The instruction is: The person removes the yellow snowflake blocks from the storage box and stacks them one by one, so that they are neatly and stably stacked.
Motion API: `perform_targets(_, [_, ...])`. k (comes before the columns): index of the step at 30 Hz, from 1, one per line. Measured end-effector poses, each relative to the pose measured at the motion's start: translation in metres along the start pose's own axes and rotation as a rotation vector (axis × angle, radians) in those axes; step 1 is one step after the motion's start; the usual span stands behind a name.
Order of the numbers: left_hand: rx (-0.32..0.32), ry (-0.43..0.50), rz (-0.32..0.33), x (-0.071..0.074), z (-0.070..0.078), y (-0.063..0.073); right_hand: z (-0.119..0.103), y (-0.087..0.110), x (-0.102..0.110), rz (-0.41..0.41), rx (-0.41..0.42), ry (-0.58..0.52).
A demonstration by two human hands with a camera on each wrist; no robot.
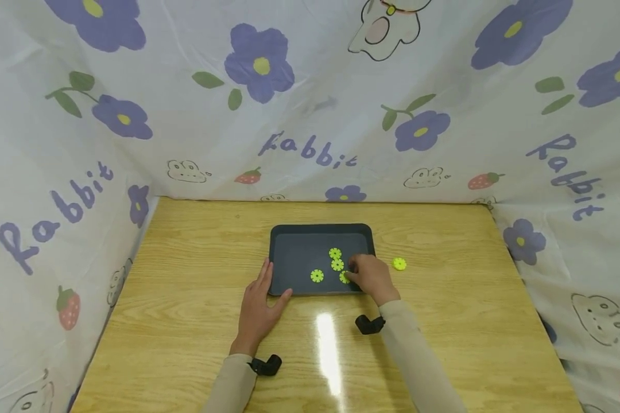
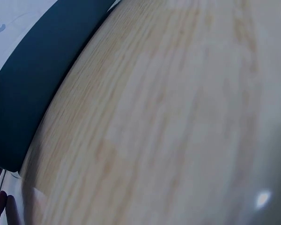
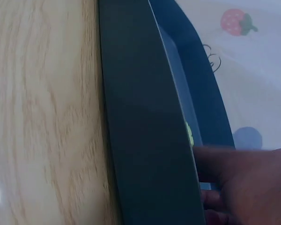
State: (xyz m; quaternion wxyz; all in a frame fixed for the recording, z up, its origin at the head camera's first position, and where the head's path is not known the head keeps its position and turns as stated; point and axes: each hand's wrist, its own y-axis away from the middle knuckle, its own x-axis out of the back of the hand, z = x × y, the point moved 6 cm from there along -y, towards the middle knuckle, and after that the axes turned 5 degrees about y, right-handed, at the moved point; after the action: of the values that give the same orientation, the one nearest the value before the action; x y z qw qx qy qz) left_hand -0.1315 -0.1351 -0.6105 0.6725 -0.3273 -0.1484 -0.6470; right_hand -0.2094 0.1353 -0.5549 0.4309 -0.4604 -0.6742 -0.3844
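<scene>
Head: touching the tray's near-left corner with outstretched left hand; reaching into the tray with right hand at a yellow disc, cannot tell whether pinched; three more discs inside, one stray disc right of the tray. Left wrist: tray's outer wall. Right wrist: reaching over the tray's rim.

Head view: bright, diffuse light; one elongated white glare streak lies on the wooden tabletop, with a soft shadow beside the right sleeve. Fine detail on the printed cloth is slightly soft. Left wrist view: dimmer and bluish; wood grain blurred, a small glint at lower right, the tray deeply shaded. Right wrist view: similarly cool; right hand blurred, a washed-out highlight at the left edge.
</scene>
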Motion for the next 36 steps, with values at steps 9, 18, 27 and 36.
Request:
perform_targets(9, [-0.028,-0.017,0.016,0.002,0.001,-0.001,-0.005,0.003,-0.001,-0.035,0.016,0.008])
perform_targets(18, [-0.022,-0.016,0.003,0.0,-0.001,-0.001,-0.004,0.003,-0.007,-0.049,-0.001,-0.035])
perform_targets(27, [-0.023,-0.014,0.003,-0.001,0.0,0.0,-0.004,0.004,-0.011,-0.024,0.043,-0.103])
perform_targets(36, [-0.041,-0.007,0.021,0.001,0.001,0.0,-0.004,0.005,-0.013,-0.002,0.06,-0.154])
